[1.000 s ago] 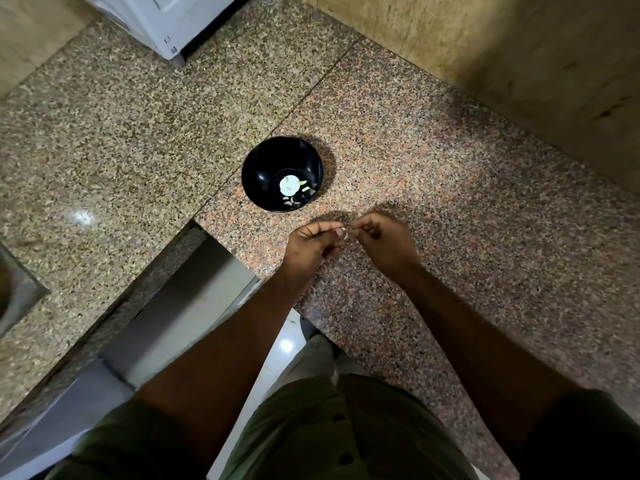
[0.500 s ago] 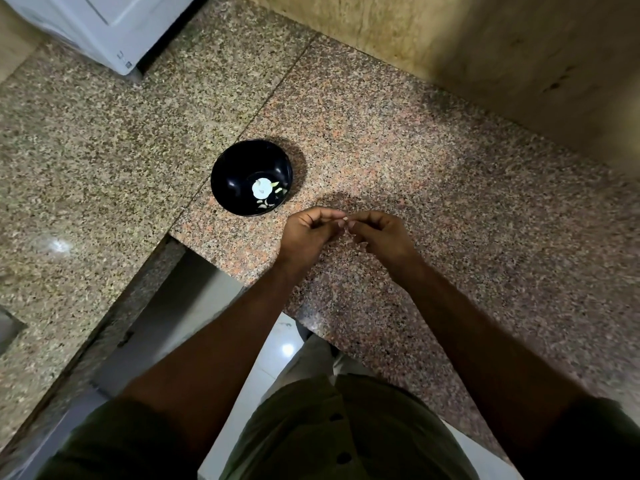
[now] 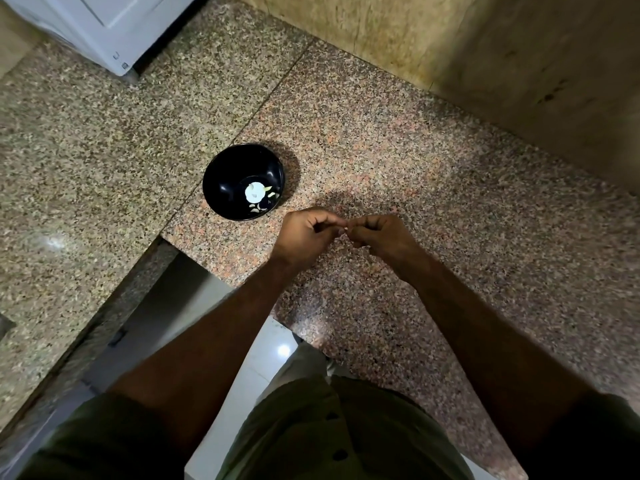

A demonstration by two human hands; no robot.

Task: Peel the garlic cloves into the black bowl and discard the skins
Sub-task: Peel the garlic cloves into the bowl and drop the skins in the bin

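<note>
Left hand [image 3: 306, 235] and right hand [image 3: 382, 237] meet fingertip to fingertip above the speckled granite table [image 3: 433, 202], near its front edge. Both pinch one small pale garlic clove [image 3: 345, 230], mostly hidden by fingers. Round glossy black bowl [image 3: 221, 188] sits just beside the left hand, holding white garlic bits [image 3: 256, 194].

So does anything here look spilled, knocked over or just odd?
Nothing stands out. The black bowl sits upright on the granite counter, pale garlic bits inside it. Both hands, left hand and right hand, pinch one small pale piece beside the bowl.
</note>
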